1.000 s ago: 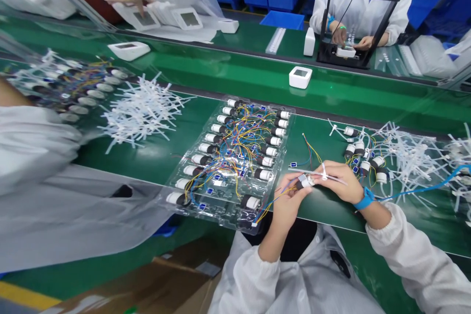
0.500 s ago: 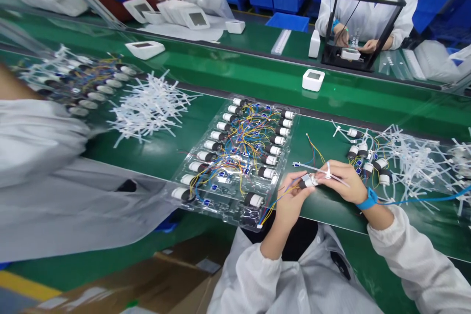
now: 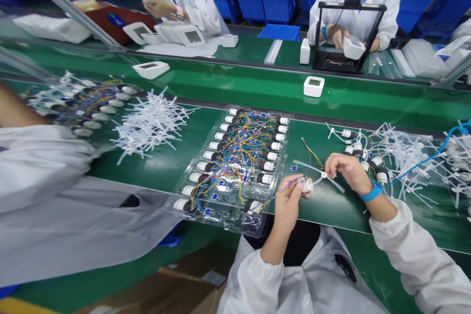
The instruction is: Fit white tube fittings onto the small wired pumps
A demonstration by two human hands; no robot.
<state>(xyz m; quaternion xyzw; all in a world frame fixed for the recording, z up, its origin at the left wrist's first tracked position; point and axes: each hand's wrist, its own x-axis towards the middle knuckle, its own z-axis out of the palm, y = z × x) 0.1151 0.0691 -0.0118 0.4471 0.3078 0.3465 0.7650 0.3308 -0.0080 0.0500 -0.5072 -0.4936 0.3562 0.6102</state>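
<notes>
A person's left hand (image 3: 288,206) is grasping a small white-and-black motor (image 3: 306,185) between thumb and fingers, over the near part of a green worktable (image 3: 327,208); coloured wires (image 3: 273,198) are running from that hand toward a clear plastic tray (image 3: 225,219). The motor is pointing its white end toward the right hand (image 3: 348,172), which is pinching one side of a white plastic cross (image 3: 324,175). This cross is sitting between the hands, one arm reaching to the motor; whether the two are touching, I cannot tell. On the left, the tray is holding two rows of similar motors (image 3: 273,156). Beyond the right hand, loose motors (image 3: 357,148) are lying beside a heap of white crosses (image 3: 405,154).
</notes>
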